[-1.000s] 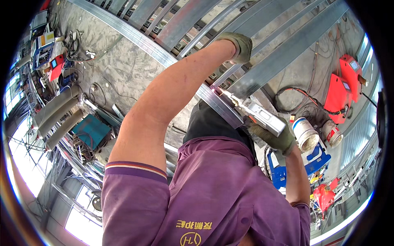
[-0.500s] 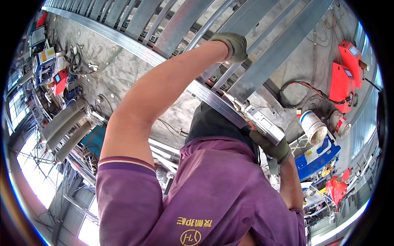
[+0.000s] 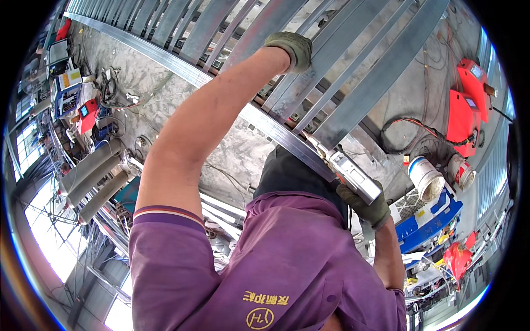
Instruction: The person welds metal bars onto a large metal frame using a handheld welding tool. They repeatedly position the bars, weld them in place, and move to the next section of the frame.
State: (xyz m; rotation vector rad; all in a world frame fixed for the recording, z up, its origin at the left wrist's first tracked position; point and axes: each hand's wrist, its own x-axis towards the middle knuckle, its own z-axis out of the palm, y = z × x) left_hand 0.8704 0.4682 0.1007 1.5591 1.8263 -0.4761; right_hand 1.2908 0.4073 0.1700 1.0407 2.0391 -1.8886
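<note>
My left hand (image 3: 291,51), in a dark green glove, is curled over a thin metal bar (image 3: 318,17) of the large grey metal frame. Its fingertips are mostly hidden. Beside it runs a wide flat metal slat (image 3: 337,44). A silver handheld welding gun (image 3: 353,175) is in the grip of my right hand (image 3: 365,205), also gloved. The gun's narrow tip (image 3: 310,138) points at the edge rail (image 3: 287,137), close to where the slats meet it. I cannot tell whether the tip touches the metal.
Red machines (image 3: 464,118) with small screens stand at the right, near a coiled black cable (image 3: 395,135). White buckets (image 3: 426,177) and a blue case (image 3: 425,226) sit below them. Cables and more equipment lie on the concrete floor (image 3: 138,94) at the left.
My left hand has shifted left across the slats, off the wide one and onto the thinner bar beside it. The welding gun stays near the same spot on the rail.
</note>
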